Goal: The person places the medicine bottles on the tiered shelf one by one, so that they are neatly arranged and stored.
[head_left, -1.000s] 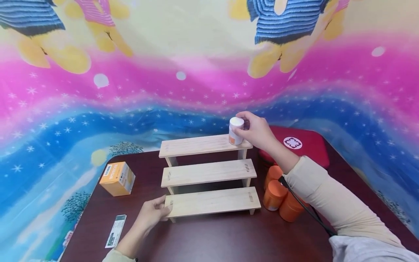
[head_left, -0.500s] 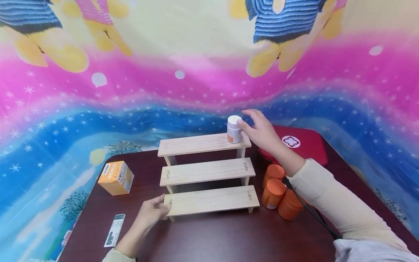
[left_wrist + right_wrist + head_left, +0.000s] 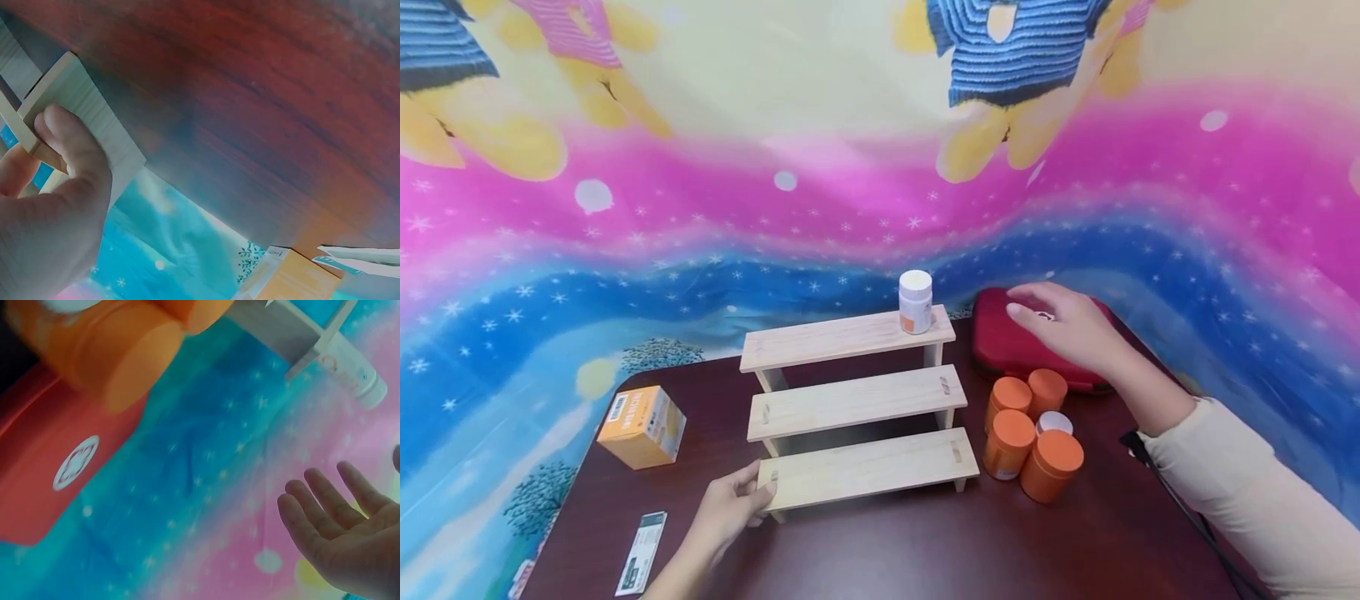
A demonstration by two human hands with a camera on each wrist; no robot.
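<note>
A three-tier wooden shelf (image 3: 853, 407) stands on the dark table. My left hand (image 3: 726, 507) pinches the left end of its lowest board; in the left wrist view, thumb and finger close around the board's corner (image 3: 94, 115). On the top board, toward its right end, a white pill bottle (image 3: 916, 307) with an orange-marked label stands upright. My right hand (image 3: 1071, 327) hovers over the red first-aid case (image 3: 1000, 337), holding nothing. The right wrist view shows its fingers (image 3: 325, 506) spread and apart from the bottle.
Several orange-lidded jars (image 3: 1051, 467) and a white-lidded one (image 3: 1055, 423) cluster right of the shelf. An orange box (image 3: 643, 429) and a flat white-and-green packet (image 3: 642, 552) lie on the left. A patterned cloth (image 3: 850, 208) hangs behind the table.
My right hand has let go of the white pill bottle and moved right, over the red case. The bottle stays on the top board. My left hand keeps its hold.
</note>
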